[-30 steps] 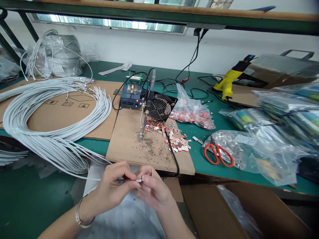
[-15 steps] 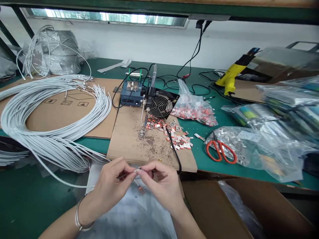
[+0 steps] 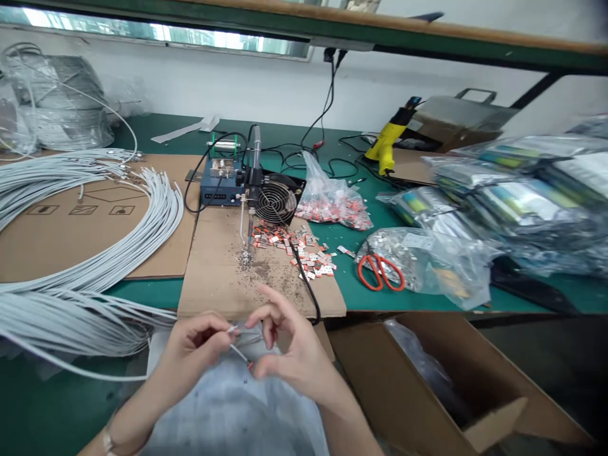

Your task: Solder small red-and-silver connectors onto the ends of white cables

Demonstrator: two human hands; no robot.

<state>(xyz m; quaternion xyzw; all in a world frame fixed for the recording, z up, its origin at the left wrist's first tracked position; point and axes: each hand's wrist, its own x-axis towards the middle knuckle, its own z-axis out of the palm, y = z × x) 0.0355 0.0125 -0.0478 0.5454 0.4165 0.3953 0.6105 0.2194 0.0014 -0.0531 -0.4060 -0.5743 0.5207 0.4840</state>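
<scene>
My left hand (image 3: 197,345) pinches a thin white cable (image 3: 239,354) between thumb and fingertips, over my lap. The cable's short end slants down and right to a small reddish tip (image 3: 249,365). Just right of it is my right hand (image 3: 297,358), index finger and thumb spread apart. Its thumb lies close to the reddish tip; whether they touch I cannot tell. Beyond both hands, small orange-and-white parts (image 3: 313,261) lie scattered on a cardboard sheet (image 3: 213,291). A large coil of white cables (image 3: 118,247) lies to the left.
Behind the cardboard stand a blue soldering unit (image 3: 219,190), an upright soldering iron (image 3: 255,158) and a black fan (image 3: 275,201). To the right are orange-handled scissors (image 3: 380,271), a bag of metal parts (image 3: 427,253) and a yellow heat gun (image 3: 387,142). An open carton (image 3: 399,373) sits below.
My view has swung right, shifting the bench leftward. My right hand has come away from its pinch beside the left fingertips and spread its fingers. My left hand keeps hold of the cable.
</scene>
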